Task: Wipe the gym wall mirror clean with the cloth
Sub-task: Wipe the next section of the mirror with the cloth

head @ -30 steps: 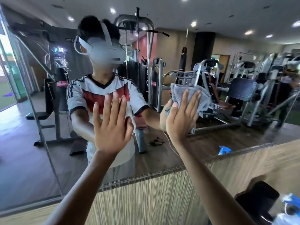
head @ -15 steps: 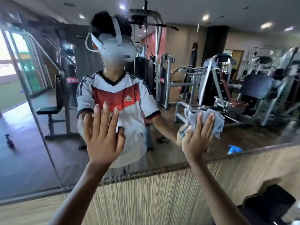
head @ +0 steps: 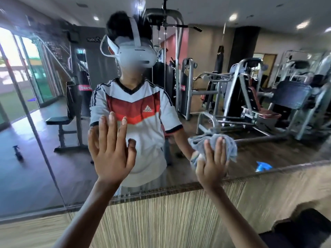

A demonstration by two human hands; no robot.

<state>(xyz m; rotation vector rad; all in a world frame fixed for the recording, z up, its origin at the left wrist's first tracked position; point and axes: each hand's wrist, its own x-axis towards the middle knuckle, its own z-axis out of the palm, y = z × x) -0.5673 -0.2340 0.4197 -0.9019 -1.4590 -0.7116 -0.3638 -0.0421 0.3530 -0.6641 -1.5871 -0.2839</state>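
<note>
The wall mirror (head: pixel 250 42) fills the upper view and reflects a person in a headset and gym machines. My right hand (head: pixel 211 163) presses a crumpled grey-blue cloth (head: pixel 227 144) flat against the glass with straight fingers, close above the mirror's lower edge. My left hand (head: pixel 112 149) rests flat on the glass with fingers spread, to the left of the cloth, and holds nothing.
A striped beige wall panel (head: pixel 161 217) runs below the mirror's bottom edge. A vertical seam (head: pixel 35 129) splits the mirror at left. A dark object (head: pixel 304 228) sits at the lower right. A blue thing (head: pixel 263 166) and a spray bottle (head: pixel 17 153) appear as reflections.
My right hand has slid the cloth down the glass and a little to the right, to just above the lower edge. My left hand stays flat on the mirror.
</note>
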